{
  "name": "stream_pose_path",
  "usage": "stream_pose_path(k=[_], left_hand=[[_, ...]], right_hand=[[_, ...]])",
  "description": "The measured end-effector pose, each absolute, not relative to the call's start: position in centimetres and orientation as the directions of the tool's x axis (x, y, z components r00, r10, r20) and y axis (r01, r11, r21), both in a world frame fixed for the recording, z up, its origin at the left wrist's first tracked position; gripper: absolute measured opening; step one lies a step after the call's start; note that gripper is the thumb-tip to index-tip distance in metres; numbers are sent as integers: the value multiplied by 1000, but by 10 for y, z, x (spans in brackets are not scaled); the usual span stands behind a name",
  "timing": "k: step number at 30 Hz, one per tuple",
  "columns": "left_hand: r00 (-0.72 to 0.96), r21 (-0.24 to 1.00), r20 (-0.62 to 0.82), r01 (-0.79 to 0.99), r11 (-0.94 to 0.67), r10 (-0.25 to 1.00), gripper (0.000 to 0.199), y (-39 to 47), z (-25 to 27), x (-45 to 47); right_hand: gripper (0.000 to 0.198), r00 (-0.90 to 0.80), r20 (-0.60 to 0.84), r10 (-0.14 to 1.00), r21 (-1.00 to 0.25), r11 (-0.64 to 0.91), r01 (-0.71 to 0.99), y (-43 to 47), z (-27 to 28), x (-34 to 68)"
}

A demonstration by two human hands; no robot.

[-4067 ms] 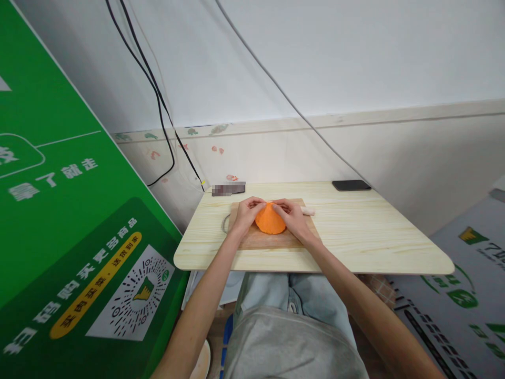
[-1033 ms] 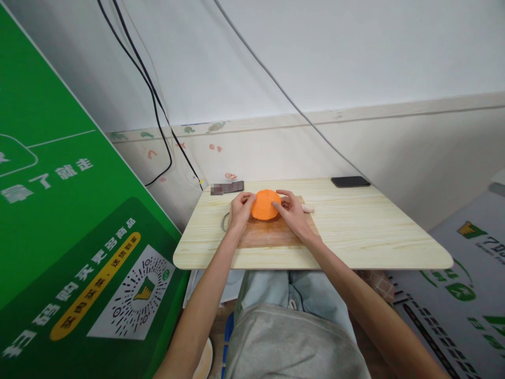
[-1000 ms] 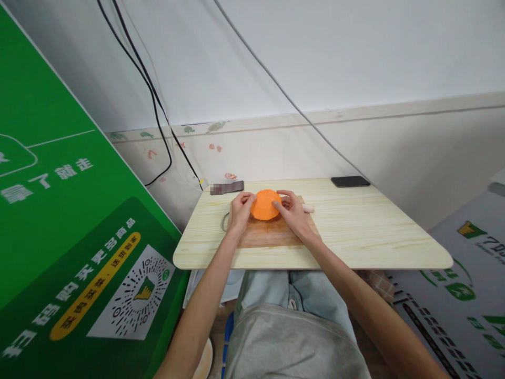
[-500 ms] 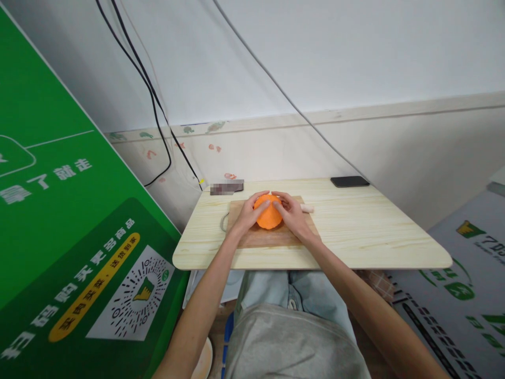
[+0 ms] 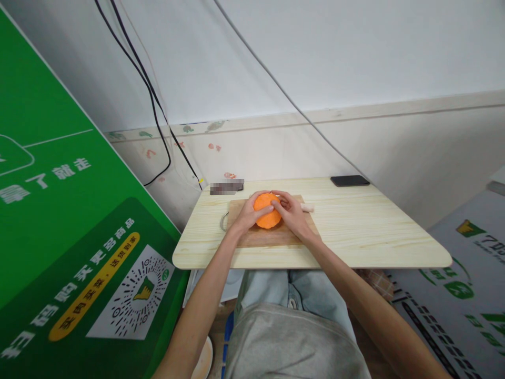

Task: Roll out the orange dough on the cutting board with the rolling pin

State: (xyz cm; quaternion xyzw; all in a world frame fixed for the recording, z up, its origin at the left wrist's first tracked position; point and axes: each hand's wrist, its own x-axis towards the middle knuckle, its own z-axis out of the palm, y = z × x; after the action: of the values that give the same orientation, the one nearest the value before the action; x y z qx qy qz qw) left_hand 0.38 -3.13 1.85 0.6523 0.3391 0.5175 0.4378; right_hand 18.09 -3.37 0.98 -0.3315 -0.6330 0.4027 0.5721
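Between my hands is a round, bright orange piece (image 5: 268, 219) with a slightly scalloped edge, which looks like peeled pumpkin. Its broad face is tilted towards me, over a wooden cutting board (image 5: 272, 240). My left hand (image 5: 248, 215) wraps its left side, thumb across the face. On the right, my right hand (image 5: 292, 215) grips the edge with curled fingers, its thumb on the face. A pale handle (image 5: 307, 208) sticks out to the right behind my right hand; what it belongs to is mostly hidden.
The board lies on a light wood-grain table (image 5: 363, 237), its metal ring (image 5: 223, 221) at the left. A black phone (image 5: 350, 181) rests at the back right, and a blurred-out item (image 5: 226, 187) at the back left. A green panel (image 5: 118, 252) stands left; cables run down the wall.
My left thumb has slid lower and to the right across the orange piece. The piece appears slightly turned, its face showing more. My right hand has hardly moved.
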Motion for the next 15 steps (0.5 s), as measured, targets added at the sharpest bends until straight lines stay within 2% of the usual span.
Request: stream_pose_path(k=[9, 15], left_hand=[[236, 936, 351, -62, -347, 906, 60, -31, 16, 4], [196, 944, 329, -54, -325, 924, 69, -34, 21, 6]], right_hand=[[44, -121, 457, 881, -889, 457, -32, -32, 9, 180], [44, -112, 444, 889, -896, 444, -30, -30, 6, 180]])
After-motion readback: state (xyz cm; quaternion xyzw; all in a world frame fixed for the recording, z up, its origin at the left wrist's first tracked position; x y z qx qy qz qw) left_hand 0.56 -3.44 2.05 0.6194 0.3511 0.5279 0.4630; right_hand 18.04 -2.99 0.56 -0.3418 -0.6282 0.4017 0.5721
